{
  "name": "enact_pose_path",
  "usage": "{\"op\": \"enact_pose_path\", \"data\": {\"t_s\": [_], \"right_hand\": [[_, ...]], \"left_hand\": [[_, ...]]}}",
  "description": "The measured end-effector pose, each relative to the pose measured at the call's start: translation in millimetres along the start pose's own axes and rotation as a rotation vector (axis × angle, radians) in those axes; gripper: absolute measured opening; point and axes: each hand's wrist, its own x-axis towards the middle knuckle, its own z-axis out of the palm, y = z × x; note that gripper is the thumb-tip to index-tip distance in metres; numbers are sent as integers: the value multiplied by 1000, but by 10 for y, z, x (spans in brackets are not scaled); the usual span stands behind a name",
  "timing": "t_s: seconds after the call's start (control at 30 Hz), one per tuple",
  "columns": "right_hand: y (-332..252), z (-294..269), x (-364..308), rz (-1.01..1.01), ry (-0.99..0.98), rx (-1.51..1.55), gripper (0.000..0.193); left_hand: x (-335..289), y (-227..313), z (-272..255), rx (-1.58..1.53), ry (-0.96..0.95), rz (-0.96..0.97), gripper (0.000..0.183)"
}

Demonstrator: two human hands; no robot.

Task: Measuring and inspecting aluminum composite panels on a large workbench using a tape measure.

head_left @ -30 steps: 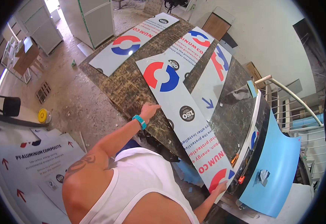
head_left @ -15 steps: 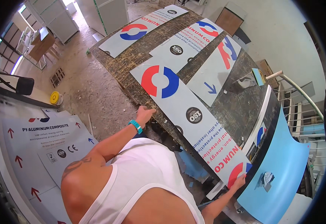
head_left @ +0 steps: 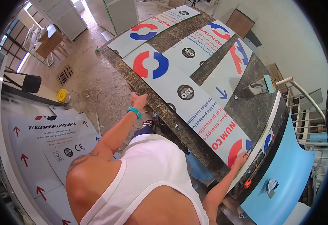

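Observation:
A long white composite panel, printed with a red and blue ring, lies slantwise across the dark scuffed worktable. My right hand grips its near right corner, beside a pale straight strip. At the table's left edge, my left hand has its fingers curled, apart from the panel; whatever they may hold is hidden. Other white panels lie further back: one at the far left, one in the middle and one with a blue arrow. The long panel partly covers them.
An orange tape measure sits at the table's right side, near a curved light-blue sheet with crumpled film on it. Larger white sheets lean at left. A yellow-lidded bucket stands on the floor. A metal rack is at right.
The long panel has moved away from the table's near edge, further over the other panels. My right hand moved with it. My left hand's fingers curled in. The orange tape measure now shows.

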Motion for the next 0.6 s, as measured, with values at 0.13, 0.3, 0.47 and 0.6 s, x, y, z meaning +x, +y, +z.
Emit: {"op": "enact_pose_path", "data": {"t_s": [0.13, 0.3, 0.47, 0.6], "right_hand": [[-160, 384, -112, -47, -82, 82, 53], [-233, 709, -278, -116, -196, 190, 47], [158, 547, -426, -183, -331, 331, 42], [851, -140, -443, -234, -411, 440, 38]], "left_hand": [[268, 307, -270, -167, -218, -261, 71], [726, 148, -33, -101, 16, -24, 70], [1099, 93, 4, -40, 228, 178, 69], [1123, 319, 17, 146, 233, 230, 69]]}}
